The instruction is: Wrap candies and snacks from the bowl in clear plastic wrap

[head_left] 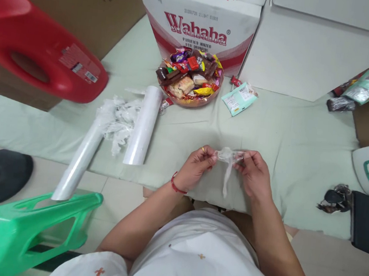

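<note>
Between my two hands stretches a thin, clear plastic bag (226,154), bunched in the middle with a twisted strip hanging down. My left hand (202,159) pinches its left end, and a red cord bracelet circles that wrist. My right hand (254,169) has the other end pinched between thumb and fingers. Both hands are just above the front part of the cloth-covered table (270,134). To the left lie a roll of plastic bags (143,127) and a second, longer roll (79,160), which juts over the table edge. Crumpled clear plastic (118,120) is heaped between them.
Behind my hands stands a bowl of wrapped sweets (191,100), before a Wahaha box (207,15). A green packet (239,99) lies beside it. A red jug (70,60) stands left, above a green stool (4,220). Keys (335,198) and a phone (365,223) lie right.
</note>
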{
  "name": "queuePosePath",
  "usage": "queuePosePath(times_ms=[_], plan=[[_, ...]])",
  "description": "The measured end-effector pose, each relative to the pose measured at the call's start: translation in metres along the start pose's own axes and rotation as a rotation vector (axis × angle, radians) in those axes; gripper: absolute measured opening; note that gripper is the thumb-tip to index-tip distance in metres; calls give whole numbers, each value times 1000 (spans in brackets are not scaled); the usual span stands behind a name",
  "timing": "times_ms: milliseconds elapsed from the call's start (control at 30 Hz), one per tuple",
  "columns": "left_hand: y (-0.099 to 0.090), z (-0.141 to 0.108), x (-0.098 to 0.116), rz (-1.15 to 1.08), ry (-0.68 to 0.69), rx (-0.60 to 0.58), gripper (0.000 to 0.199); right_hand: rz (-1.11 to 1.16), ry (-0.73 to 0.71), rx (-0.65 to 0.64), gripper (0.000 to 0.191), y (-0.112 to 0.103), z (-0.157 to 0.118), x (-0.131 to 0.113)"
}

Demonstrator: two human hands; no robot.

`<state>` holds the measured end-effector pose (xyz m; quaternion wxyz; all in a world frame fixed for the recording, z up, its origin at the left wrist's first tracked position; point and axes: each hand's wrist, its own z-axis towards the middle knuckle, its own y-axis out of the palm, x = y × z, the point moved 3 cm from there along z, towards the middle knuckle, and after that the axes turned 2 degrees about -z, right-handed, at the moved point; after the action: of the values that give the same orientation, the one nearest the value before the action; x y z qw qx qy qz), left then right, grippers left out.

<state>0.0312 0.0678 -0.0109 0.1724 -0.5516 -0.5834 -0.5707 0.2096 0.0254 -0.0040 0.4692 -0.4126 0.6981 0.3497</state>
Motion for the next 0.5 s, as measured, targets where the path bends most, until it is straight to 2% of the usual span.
queuePosePath(times_ms=[67,133,200,300,400,500], plan=[[1,-1,0,-19,4,-40,41,43,34,63,36,0,0,1],[7,-2,-2,-107,-32,-51,42,12,6,147,34,1,-1,1],[13,-1,-4,-222,-79,-17,45,-36,-46,200,31,3,-2,1],[17,3,-5,-290,-107,87,52,-82,-51,161,29,3,-3,1],[12,11,-1,-155,-74,108,51,-225,-104,109,31,-5,-3,-3],[-1,17,10,13,5,97,46,-306,-163,151,33,-18,-1,-9]])
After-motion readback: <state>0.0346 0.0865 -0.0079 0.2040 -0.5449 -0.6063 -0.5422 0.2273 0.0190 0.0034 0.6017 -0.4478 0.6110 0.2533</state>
